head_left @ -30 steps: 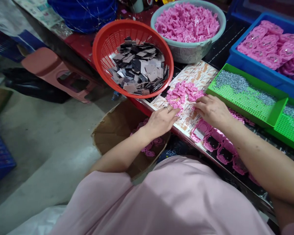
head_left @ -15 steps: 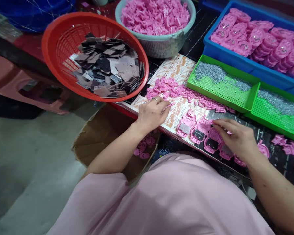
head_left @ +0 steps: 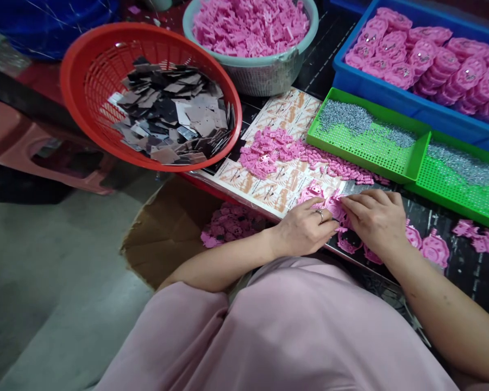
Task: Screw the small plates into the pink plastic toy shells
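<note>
A row of pink plastic casings (head_left: pixel 435 248), some with dark or grey plates in them, lies along the table's front edge. My left hand (head_left: pixel 307 228), with a ring on one finger, bends over the left part of this row. Its fingers are closed at a casing, and a small pink plastic part shows at their tips. Right beside it, my right hand (head_left: pixel 372 220) pinches at the upper end of a casing (head_left: pixel 334 204); what lies between its fingertips is hidden. Both hands cover the middle casings. Behind them are small pink parts (head_left: pixel 264 152) in a loose pile.
An orange-red basket (head_left: pixel 67 89) of flat plates overhangs the table at left. Behind stand a grey-green basket (head_left: pixel 252 73) of pink parts and a blue crate (head_left: pixel 395 89) of stacked pink casings. Green trays (head_left: pixel 411 176) hold small metal pieces. A cardboard box (head_left: pixel 146 239) sits below the edge.
My left hand has moved right and nearer, from the loose pink pile to the casings. My right hand has shifted slightly left, so the hands now almost meet.
</note>
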### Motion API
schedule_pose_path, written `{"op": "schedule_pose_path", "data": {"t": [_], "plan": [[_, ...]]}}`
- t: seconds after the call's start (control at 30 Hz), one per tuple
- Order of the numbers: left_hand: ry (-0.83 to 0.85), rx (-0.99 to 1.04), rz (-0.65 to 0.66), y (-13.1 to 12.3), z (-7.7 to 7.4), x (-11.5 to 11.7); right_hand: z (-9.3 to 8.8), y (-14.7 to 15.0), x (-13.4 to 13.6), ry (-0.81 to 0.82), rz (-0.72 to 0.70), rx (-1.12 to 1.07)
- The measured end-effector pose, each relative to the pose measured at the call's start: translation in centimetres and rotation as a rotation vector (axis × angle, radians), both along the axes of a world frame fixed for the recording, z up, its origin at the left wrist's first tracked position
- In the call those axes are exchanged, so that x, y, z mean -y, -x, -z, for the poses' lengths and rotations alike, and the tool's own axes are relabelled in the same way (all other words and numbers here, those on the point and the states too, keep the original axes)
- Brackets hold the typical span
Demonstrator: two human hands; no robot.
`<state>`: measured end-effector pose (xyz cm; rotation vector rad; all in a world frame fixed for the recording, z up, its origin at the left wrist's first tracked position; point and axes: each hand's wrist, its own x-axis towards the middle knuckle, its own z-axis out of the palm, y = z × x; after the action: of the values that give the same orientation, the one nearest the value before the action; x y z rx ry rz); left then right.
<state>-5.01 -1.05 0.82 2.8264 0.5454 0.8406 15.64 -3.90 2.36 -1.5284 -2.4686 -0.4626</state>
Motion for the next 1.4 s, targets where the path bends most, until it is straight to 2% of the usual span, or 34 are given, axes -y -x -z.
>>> {"op": "schedule_pose_path", "data": {"t": [0.17,0.37,0.47,0.73,0.97,1.13,1.2,1.27,1.33,1.4], "plan": [[-0.01,-0.035,-0.001,0.0,0.1,-0.2,-1.7,1.7,-0.1,0.049,0.038,0.172],[-0.026,-0.076,0.009,0.0,0.0,-0.2,-2.8,2.9,-1.0,0.096,-0.065,0.259],[-0.03,-0.079,-0.004,0.0,0.0,-0.1,-2.6,2.6,-1.3,0.086,-0.121,0.265],[-0.034,-0.05,0.026,0.0,-0.1,-0.5,-0.6,0.6,-0.4,-0.06,-0.082,0.114],[-0.034,-0.065,0.034,0.1,0.0,-0.6,-1.5,1.8,-0.2,0.026,-0.023,0.156],[-0.018,-0.051,0.055,0.2,-0.1,-0.6,-1.9,2.6,-0.8,0.051,-0.057,0.22],[0.057,0.007,0.049,0.3,-0.3,-0.7,-1.6,2.4,-1.0,0.036,-0.062,0.201],[0.23,0.109,-0.012,0.4,-0.7,-0.8,-1.3,1.8,-1.0,0.014,-0.057,0.144],[0.494,0.22,-0.086,0.4,-1.1,-1.0,-1.2,0.8,-0.7,-0.028,-0.043,0.04],[0.841,0.309,-0.111,0.4,-1.4,-1.2,-1.5,-0.3,-0.1,-0.063,-0.023,-0.127]]}}
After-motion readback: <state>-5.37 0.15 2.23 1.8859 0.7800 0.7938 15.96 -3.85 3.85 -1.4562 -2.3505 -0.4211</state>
